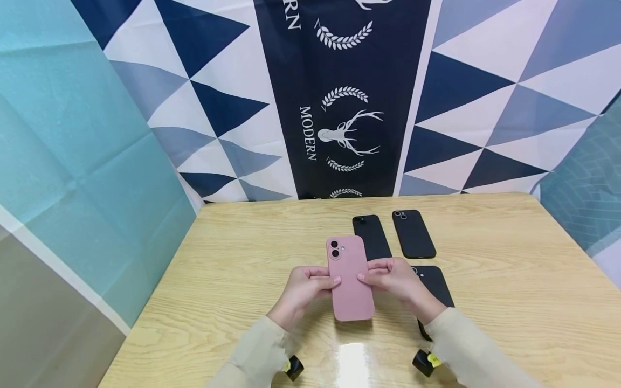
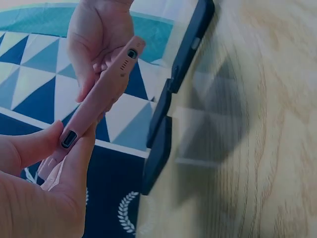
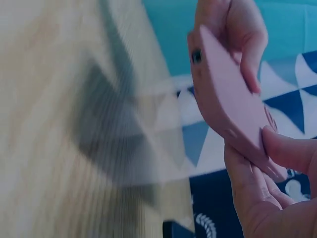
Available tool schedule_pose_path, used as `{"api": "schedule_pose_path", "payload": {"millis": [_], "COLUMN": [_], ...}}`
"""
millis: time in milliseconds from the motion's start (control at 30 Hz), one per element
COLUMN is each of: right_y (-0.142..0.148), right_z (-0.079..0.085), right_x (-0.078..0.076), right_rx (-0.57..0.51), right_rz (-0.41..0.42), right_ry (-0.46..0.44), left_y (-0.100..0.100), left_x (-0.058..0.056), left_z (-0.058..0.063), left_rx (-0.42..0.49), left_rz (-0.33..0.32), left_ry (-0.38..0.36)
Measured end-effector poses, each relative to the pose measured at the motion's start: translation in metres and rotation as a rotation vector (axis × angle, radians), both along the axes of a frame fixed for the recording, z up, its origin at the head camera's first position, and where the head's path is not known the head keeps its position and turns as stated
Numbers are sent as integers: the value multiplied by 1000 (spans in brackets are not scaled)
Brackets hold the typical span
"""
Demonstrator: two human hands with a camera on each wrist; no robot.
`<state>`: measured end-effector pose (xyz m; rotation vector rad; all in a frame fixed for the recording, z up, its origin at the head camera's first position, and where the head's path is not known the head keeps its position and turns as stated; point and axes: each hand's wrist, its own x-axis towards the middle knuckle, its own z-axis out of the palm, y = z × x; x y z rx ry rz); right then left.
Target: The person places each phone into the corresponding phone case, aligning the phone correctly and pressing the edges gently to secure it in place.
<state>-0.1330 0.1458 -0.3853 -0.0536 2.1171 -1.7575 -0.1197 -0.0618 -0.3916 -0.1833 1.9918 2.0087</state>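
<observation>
A phone in a pink case point(image 1: 350, 291) is held up above the table, its back with the camera lenses facing the head camera. My left hand point(image 1: 308, 288) pinches its left edge, the thumb lying on the back. On the opposite edge my right hand point(image 1: 398, 279) pinches it the same way. Cutouts show along the case's rim in the left wrist view, where the left hand point(image 2: 44, 188) is at the lower left. The right wrist view has the right hand point(image 3: 277, 188) gripping the case point(image 3: 228, 94) from below right.
Beyond the hands lie a black phone point(image 1: 372, 237), partly covered by the pink one, and another black phone point(image 1: 414, 234) to its right. A third black phone point(image 1: 436, 288) is partly hidden by my right arm. The wooden table point(image 1: 233, 237) meets a patterned cloth point(image 1: 349, 70) behind.
</observation>
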Motion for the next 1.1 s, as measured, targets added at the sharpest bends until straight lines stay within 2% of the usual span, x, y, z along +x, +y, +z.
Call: {"api": "schedule_pose_path", "payload": {"millis": [133, 267, 500, 667, 800, 933, 1100], "right_y": [-1, -6, -13, -17, -19, -21, -26], "right_z": [-5, -17, -39, -47, -47, -45, -42], "right_x": [-10, -16, -20, -20, -22, -24, -26], "right_rx": [68, 101, 124, 154, 203, 270, 431], "right_rz": [-41, -33, -44, -76, -82, -96, -105], "right_ry": [-4, -33, -58, -89, -87, -56, 55], "left_y": [0, -1, -2, -2, -5, -6, -5], "left_x": [-9, -15, -17, -20, -23, -26, -29], "left_z": [-7, -18, -32, -40, -43, -43, -38], "left_rx": [-21, -45, -88, -168, -235, -289, -424], "left_rz": [-5, -6, 1, -1, 2, 5, -9], "left_ry": [-17, -45, -69, -61, -45, 2, 74]}}
